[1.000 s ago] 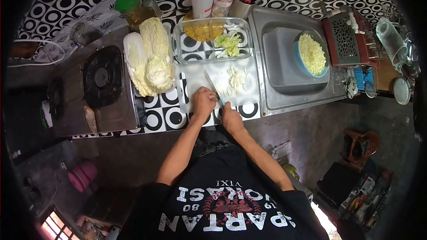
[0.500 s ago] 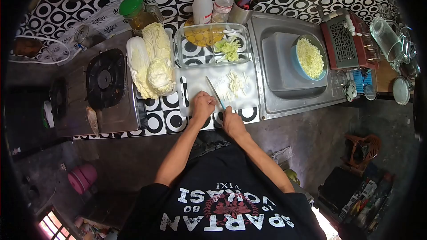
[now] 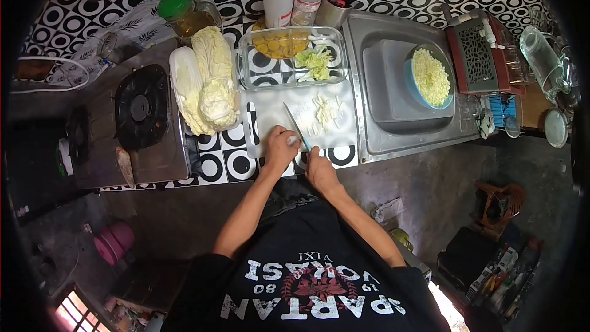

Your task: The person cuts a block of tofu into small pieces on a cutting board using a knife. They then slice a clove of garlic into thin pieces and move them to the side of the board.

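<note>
My right hand (image 3: 322, 169) is closed round the light-blue handle of a knife (image 3: 295, 122), its blade pointing up and left over a translucent white cutting board (image 3: 264, 122). Just left of the blade, my left hand (image 3: 281, 149) is curled with its fingertips pinching a small pale piece of cabbage (image 3: 291, 140), mostly covered by the fingers. Right of the knife lie chopped cabbage strips (image 3: 327, 112) in a loose pile. Behind the board stands a clear glass dish (image 3: 246, 80) holding leafy cabbage pieces (image 3: 314, 63).
Several napa cabbages (image 3: 212, 101) are heaped at the left, beside a gas stove (image 3: 104, 147). To the right, a blue bowl (image 3: 410, 80) of chopped cabbage rests on a grey tub (image 3: 384, 104) in the metal sink (image 3: 362, 141). A white bottle (image 3: 278, 0) stands behind the dish.
The view has shifted slightly. Both hands and the knife stay nearly in place, and the pale piece shows a little more at my left fingertips.
</note>
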Motion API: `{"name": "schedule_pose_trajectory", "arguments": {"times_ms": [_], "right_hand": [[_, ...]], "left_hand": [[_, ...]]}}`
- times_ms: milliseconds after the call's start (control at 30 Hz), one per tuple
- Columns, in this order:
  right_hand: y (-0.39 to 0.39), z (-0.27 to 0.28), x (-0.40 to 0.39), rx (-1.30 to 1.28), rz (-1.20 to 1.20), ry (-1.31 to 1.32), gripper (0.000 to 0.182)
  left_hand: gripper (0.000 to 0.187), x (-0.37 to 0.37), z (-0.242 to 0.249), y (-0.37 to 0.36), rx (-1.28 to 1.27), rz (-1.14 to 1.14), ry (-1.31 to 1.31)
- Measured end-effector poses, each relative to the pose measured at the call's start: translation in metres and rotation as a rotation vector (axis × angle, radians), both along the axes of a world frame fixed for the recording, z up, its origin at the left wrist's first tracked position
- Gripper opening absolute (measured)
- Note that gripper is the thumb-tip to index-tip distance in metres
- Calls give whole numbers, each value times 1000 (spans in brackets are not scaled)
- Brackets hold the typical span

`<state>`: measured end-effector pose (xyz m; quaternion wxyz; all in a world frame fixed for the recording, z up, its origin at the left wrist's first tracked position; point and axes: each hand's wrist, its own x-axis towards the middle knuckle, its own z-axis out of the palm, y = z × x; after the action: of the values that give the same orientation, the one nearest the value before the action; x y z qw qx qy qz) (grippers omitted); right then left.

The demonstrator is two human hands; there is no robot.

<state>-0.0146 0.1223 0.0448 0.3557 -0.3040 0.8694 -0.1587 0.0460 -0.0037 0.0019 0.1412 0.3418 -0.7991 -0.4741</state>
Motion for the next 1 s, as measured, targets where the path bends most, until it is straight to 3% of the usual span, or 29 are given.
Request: {"name": "schedule_pose_trajectory", "arguments": {"times_ms": [1000], "right_hand": [[4, -21, 2, 52, 35, -5, 17]], "left_hand": [[5, 1, -13, -2, 47, 33, 38]]}}
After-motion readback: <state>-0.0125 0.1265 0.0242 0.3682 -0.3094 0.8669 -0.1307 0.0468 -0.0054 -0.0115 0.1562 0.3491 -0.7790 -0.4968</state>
